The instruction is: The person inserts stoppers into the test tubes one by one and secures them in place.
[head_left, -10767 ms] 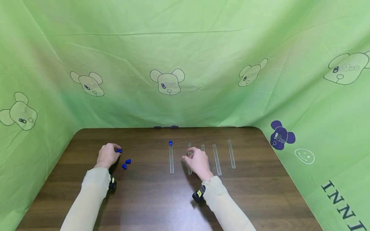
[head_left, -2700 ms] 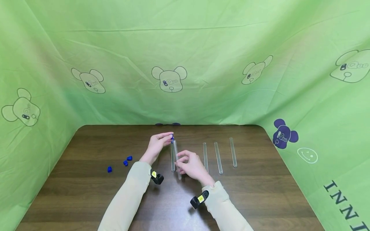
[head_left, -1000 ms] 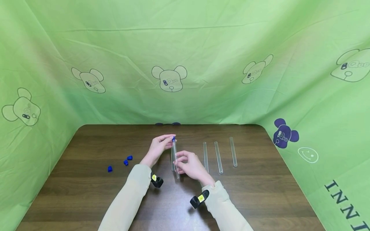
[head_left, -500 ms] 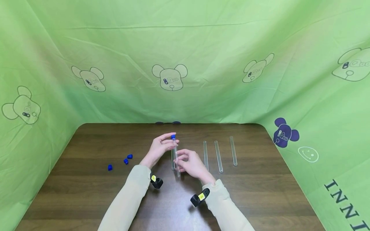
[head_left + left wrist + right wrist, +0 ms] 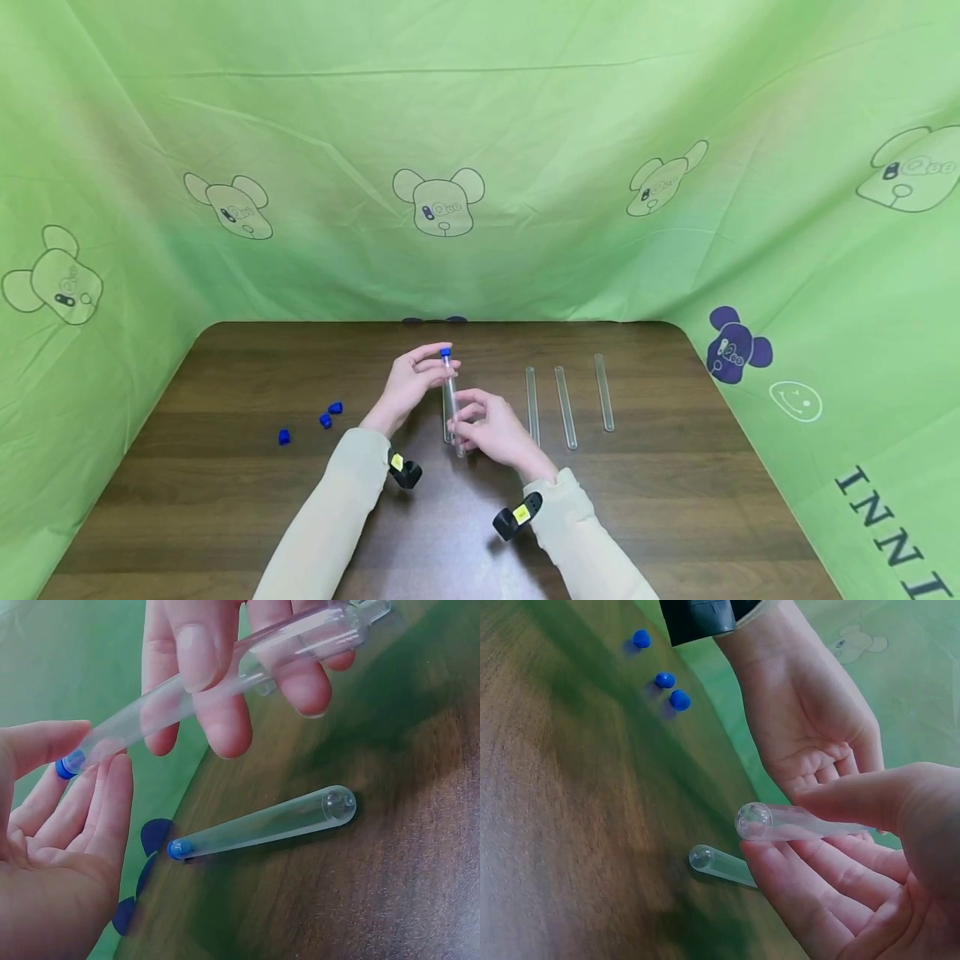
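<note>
Between both hands a clear test tube (image 5: 452,396) is held tilted above the table, with a blue cap (image 5: 446,352) on its upper end. My left hand (image 5: 405,385) holds the capped end, one finger lying over the cap and the others around the tube just below it. Lower down, my right hand (image 5: 495,429) grips the tube between thumb and fingers; its rounded bottom sticks out in the right wrist view. Under it on the table lies another test tube (image 5: 270,823), also with a blue cap (image 5: 180,848).
Three loose blue caps (image 5: 326,421) lie on the brown wooden table (image 5: 225,500) to the left. Three uncapped test tubes (image 5: 566,408) lie in a spaced row to the right. A green printed cloth (image 5: 322,275) hangs around the table's back and sides.
Earlier my left hand was at the loose caps and my right over the tubes. Both then met at one lifted tube; the cap went onto its end, and my left fingers have shifted, exposing it.
</note>
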